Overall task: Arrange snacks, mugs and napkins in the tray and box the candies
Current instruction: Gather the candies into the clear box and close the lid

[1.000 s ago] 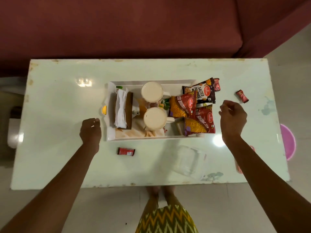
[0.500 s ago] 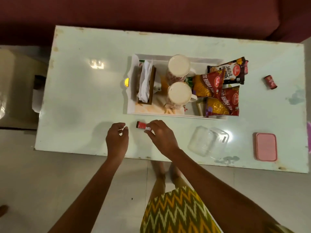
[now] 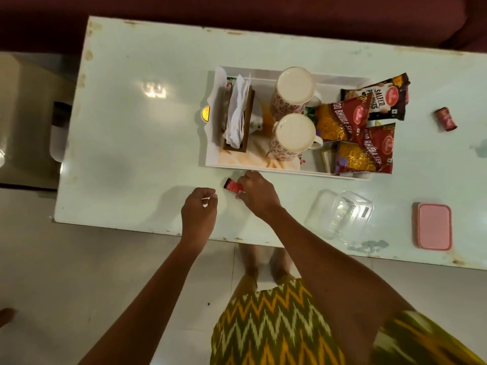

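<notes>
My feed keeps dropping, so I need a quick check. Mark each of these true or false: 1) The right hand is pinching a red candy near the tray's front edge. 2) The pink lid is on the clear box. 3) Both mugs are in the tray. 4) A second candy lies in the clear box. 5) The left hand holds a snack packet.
1) True: the right hand grips the red candy just in front of the tray.
2) False: the pink lid lies apart, to the right of the clear box.
3) True: both mugs stand in the tray.
4) False: the second candy lies on the table, right of the tray.
5) False: the left hand holds no packet.
</notes>
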